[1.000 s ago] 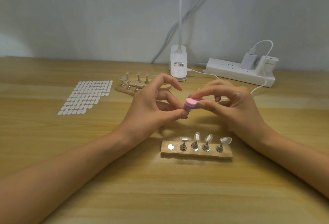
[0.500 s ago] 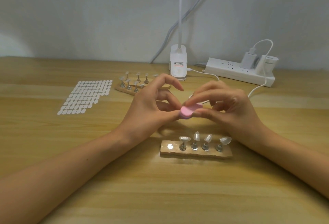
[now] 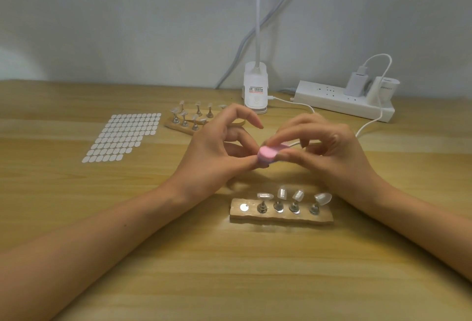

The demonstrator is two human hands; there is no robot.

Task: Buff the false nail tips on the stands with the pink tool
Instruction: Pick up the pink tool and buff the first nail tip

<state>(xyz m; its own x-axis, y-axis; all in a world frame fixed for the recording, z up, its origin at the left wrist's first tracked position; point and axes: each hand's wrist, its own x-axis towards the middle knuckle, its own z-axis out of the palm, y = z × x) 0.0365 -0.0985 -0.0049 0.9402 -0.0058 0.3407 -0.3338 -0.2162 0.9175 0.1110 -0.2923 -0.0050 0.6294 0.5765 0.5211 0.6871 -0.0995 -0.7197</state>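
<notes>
My right hand (image 3: 329,152) pinches the small round pink tool (image 3: 268,154) between thumb and fingers, its flat pink face turned toward me. My left hand (image 3: 217,152) meets it from the left; its thumb and a finger pinch a small nail tip stand that the tool and fingertips almost wholly hide. Both hands hover above a near wooden holder (image 3: 281,217). Several metal stands with clear nail tips (image 3: 282,193) stand on it, and its leftmost magnet disc (image 3: 244,207) is bare.
A second wooden holder (image 3: 186,128) with several tipped stands lies behind my left hand. A sheet of white adhesive tabs (image 3: 122,136) is at the left. A white lamp base (image 3: 255,90), a power strip (image 3: 342,102) and a white cable (image 3: 367,126) sit at the back.
The pink tool has tipped from edge-on to showing its flat face and shifted slightly left against my left fingertips. Both hands stay above the near holder.
</notes>
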